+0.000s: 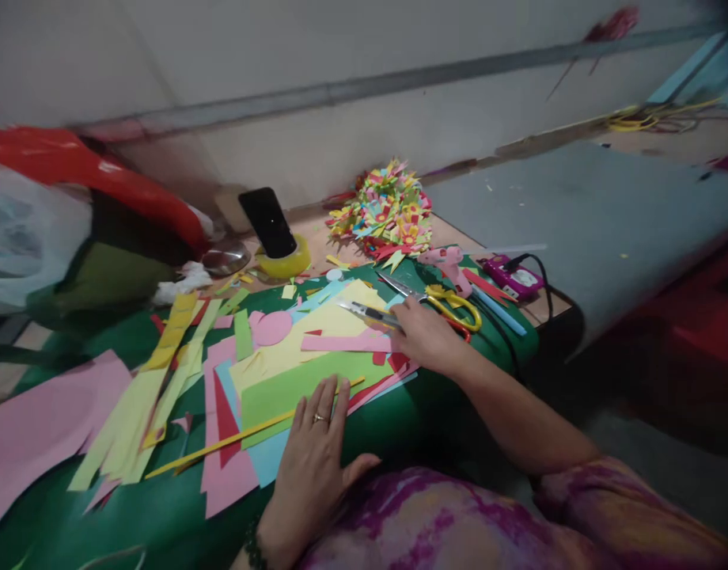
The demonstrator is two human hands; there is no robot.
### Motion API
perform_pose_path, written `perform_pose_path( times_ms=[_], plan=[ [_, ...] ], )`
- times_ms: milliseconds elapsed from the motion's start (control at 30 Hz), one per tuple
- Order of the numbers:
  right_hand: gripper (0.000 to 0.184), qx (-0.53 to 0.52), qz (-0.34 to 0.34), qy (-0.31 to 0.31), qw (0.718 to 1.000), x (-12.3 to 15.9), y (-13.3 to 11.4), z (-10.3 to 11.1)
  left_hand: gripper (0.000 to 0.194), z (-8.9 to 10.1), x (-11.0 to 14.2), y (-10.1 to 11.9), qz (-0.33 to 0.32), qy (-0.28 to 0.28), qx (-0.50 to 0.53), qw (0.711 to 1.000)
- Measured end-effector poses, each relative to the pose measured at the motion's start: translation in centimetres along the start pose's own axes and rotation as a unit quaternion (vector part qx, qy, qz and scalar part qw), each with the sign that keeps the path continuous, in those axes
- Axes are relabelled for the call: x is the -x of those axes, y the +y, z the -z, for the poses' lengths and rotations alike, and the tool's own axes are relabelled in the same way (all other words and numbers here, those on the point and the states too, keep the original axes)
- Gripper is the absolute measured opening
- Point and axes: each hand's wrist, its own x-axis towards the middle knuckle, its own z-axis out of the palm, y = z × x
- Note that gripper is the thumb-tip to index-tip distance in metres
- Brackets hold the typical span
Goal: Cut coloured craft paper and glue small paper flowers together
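1. Your left hand [320, 439] lies flat, fingers extended and thumb spread, gripping nothing; the fingers rest across a thin yellow strip [239, 435] on a green sheet [281, 392].
2. Your right hand [429, 336] has its fingers bent at the rear end of a utility knife [367, 312]; you can't tell whether they are closed on it.
3. Just beyond your right hand are yellow-handled scissors [441, 295], with a pink glue gun [447, 260] behind them.
4. Cut paper in several colours lies to your left across the green-covered surface [498, 340].
5. Farther back, a phone [267, 222] leans by a yellow tape roll [284, 264], left of bunched paper flowers [391, 212].
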Motion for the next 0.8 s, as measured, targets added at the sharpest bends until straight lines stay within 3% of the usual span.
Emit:
perform_pose_path(
  times_ms=[167, 267, 333, 400, 500, 633, 800],
  plan=[
    [0.033, -0.103, -0.05, 0.126, 0.985, 2.5, 2.6, 1.1, 0.086, 0.2, 0.0, 0.1, 0.002, -0.006, 0.011, 1.0],
    [0.038, -0.134, 0.0, 0.207, 0.969, 5.6, 3.9, 1.2, 0.083, 0.4, -0.2, 0.1, -0.004, -0.002, 0.011, 1.0],
    [0.036, -0.131, 0.044, 0.194, 0.971, 7.9, 4.2, 0.6, 0.082, 0.5, -0.2, 0.1, -0.003, -0.002, 0.01, 1.0],
    [0.035, -0.114, 0.077, 0.143, 0.98, 9.8, 4.2, -0.4, 0.08, 0.5, -0.3, 0.2, -0.002, -0.003, 0.006, 1.0],
    [0.036, -0.074, 0.095, 0.105, 0.987, 11.6, 3.9, -2.1, 0.079, 0.6, -0.3, 0.3, -0.001, -0.01, 0.002, 1.0],
    [0.037, -0.055, 0.107, 0.096, 0.988, 12.1, 3.7, -3.2, 0.081, 0.6, -0.2, 0.3, -0.005, -0.02, 0.002, 1.0],
    [0.037, -0.067, 0.125, 0.098, 0.985, 12.0, 3.7, -3.0, 0.081, 0.5, -0.1, 0.2, -0.006, -0.017, 0.013, 1.0]
  ],
)
